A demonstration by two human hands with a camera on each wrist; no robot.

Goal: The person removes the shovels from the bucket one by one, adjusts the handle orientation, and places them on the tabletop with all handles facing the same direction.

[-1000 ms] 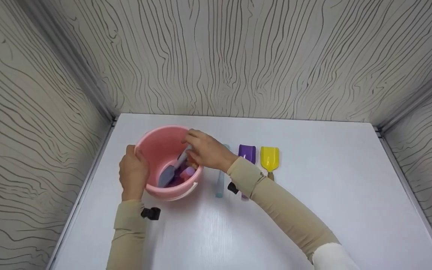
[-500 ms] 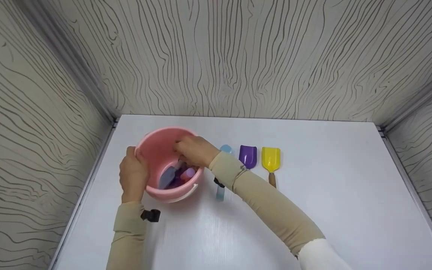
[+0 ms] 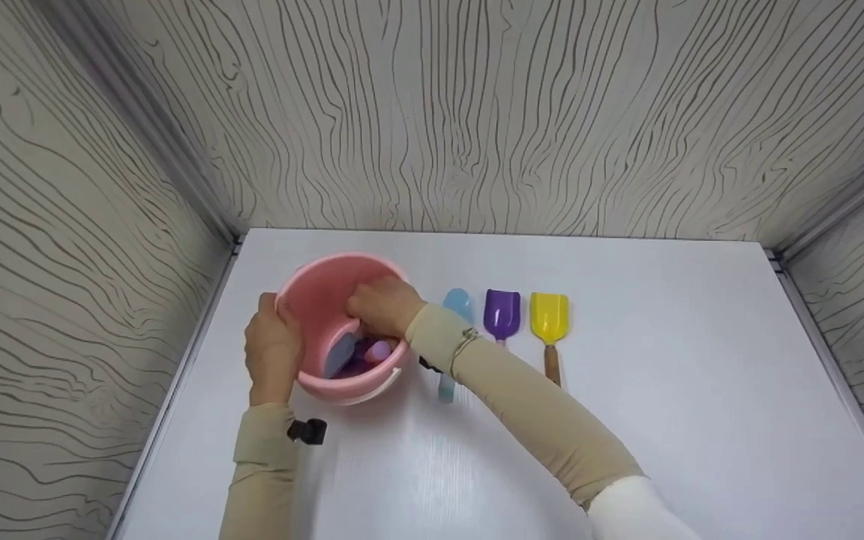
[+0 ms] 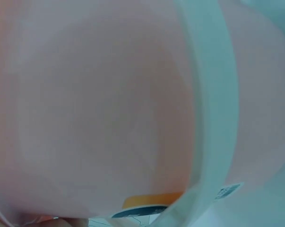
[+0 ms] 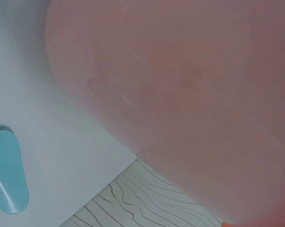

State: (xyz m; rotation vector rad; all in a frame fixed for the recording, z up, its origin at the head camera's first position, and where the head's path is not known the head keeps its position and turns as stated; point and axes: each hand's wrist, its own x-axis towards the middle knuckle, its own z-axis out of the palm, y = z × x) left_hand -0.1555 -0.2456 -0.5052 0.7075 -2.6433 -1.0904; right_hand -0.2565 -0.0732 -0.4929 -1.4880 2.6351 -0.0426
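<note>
A pink bucket [image 3: 319, 292] stands at the left of the white table, its mouth leaning toward the head camera. My left hand [image 3: 273, 352] grips its left rim, thumb inside. In the left wrist view the bucket wall [image 4: 95, 113] and its white handle [image 4: 213, 94] fill most of the picture. My right hand [image 3: 381, 306] is down inside the bucket at the right, fingertips hidden; I cannot tell what they hold. Beside it in the bucket lie a grey-blue shovel [image 3: 340, 354], a pink piece with a lilac end [image 3: 378, 351] and dark purple pieces.
Right of the bucket lie a light blue shovel [image 3: 459, 303], partly under my right sleeve, a purple shovel [image 3: 502, 313] and a yellow shovel [image 3: 549, 316] with a brown handle. Wood-patterned panels [image 3: 477, 112] stand behind and at both sides of the table [image 3: 672, 360].
My right hand has moved left and down from the bucket's right rim to deeper inside, covering the grey-blue shovel's handle. The left hand keeps its grip on the rim.
</note>
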